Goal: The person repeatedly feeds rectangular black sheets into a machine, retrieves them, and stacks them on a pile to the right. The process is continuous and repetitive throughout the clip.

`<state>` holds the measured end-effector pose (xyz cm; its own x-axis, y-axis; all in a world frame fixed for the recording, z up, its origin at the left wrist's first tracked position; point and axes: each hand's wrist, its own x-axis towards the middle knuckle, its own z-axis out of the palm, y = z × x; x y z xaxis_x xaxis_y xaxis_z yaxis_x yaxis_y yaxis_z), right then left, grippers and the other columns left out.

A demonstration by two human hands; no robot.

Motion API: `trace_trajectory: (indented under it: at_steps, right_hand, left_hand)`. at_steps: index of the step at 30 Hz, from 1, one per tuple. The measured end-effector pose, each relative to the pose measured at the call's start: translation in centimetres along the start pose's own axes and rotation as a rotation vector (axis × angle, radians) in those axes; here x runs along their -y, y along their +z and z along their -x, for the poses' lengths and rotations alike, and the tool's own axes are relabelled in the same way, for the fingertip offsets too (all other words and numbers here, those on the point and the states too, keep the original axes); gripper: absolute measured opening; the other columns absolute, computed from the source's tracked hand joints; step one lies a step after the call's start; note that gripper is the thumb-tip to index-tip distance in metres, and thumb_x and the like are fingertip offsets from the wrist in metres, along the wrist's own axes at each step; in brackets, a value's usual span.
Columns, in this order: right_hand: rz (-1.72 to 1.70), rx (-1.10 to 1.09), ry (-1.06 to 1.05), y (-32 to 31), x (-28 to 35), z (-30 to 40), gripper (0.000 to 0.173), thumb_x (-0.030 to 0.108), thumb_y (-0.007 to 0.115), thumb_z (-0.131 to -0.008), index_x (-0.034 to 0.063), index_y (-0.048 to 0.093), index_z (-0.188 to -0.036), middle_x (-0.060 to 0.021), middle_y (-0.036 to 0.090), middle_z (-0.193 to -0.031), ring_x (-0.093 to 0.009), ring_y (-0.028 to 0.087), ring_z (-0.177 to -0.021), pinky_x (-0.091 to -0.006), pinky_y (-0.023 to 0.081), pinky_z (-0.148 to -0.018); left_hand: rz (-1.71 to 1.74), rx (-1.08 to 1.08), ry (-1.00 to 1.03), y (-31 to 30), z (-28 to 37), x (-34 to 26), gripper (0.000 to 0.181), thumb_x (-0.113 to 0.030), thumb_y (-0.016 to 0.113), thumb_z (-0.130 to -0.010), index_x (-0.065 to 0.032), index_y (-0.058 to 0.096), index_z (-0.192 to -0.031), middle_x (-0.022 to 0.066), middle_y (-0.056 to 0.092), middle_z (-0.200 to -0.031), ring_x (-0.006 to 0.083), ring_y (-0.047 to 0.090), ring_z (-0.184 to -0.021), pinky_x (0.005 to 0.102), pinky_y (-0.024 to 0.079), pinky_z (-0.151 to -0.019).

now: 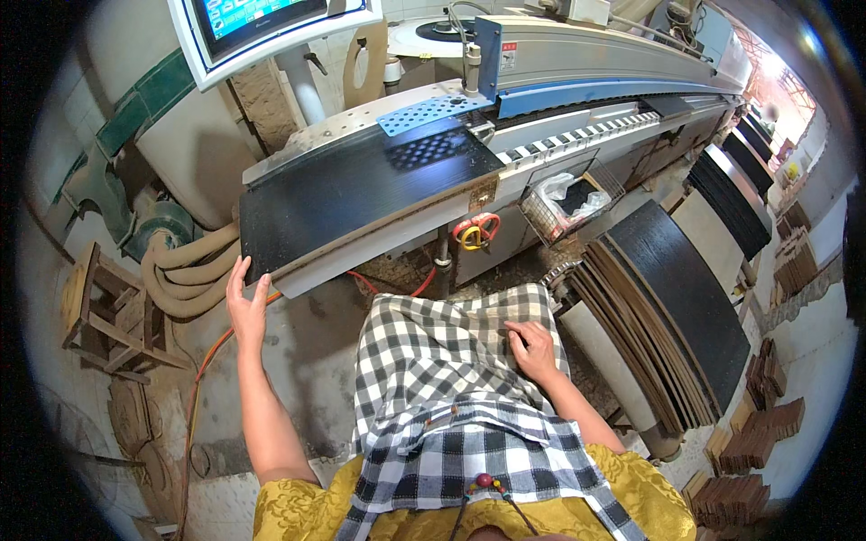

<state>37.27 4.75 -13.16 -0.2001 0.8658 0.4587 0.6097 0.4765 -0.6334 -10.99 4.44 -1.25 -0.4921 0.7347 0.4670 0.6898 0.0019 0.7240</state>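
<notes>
A black wood-grain panel [338, 196] lies on the near end of what looks like an edge-banding machine [595, 61]. Its raw brown edge faces me. At the panel's left end, my left hand [249, 301] has its fingertips against the corner, thumb and fingers apart; it does not wrap around the board. My right hand [533, 346] rests by the checkered apron [440, 338] over my lap, fingers curled, with nothing visible in it. A blue perforated plate [433, 113] juts over the panel's far side, beside the machine's toothed conveyor track [582, 138].
Scissors [477, 232] with red and yellow handles hang below the machine's front edge, left of a wire basket [595, 182] holding plastic. Stacked black panels [676, 284] stand at my right. A control screen [264, 17], ribbed hoses [183, 284] and a wooden stool [122, 318] are leftward.
</notes>
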Motion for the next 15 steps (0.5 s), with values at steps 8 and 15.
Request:
trace_trajectory:
  at_steps: [8, 15]
  right_hand:
    - [-0.004, -0.005, -0.002, 0.01, 0.0, -0.05, 0.016, 0.007, 0.062, -0.084, 0.002, 0.069, -0.097, -0.0134, 0.067, -0.085, -0.03, 0.061, -0.078, -0.0389, 0.048, -0.074]
    - [-0.007, -0.012, -0.016, 0.17, -0.13, -0.06, 0.016, 0.005, 0.062, -0.083, 0.0014, 0.068, -0.097, -0.0139, 0.066, -0.084, -0.031, 0.061, -0.077, -0.0392, 0.048, -0.072]
  left_hand:
    - [-0.009, -0.003, 0.03, -0.12, -0.18, 0.2, 0.048, -0.019, 0.071, -0.084, -0.0043, 0.057, -0.127, 0.0158, 0.05, -0.138, 0.0275, 0.047, -0.127, 0.0373, 0.035, -0.106]
    - [-0.083, 0.013, 0.031, -0.34, -0.41, -0.23, 0.051, -0.022, 0.073, -0.082, -0.0059, 0.057, -0.127, 0.0183, 0.05, -0.137, 0.0286, 0.044, -0.129, 0.0385, 0.034, -0.107]
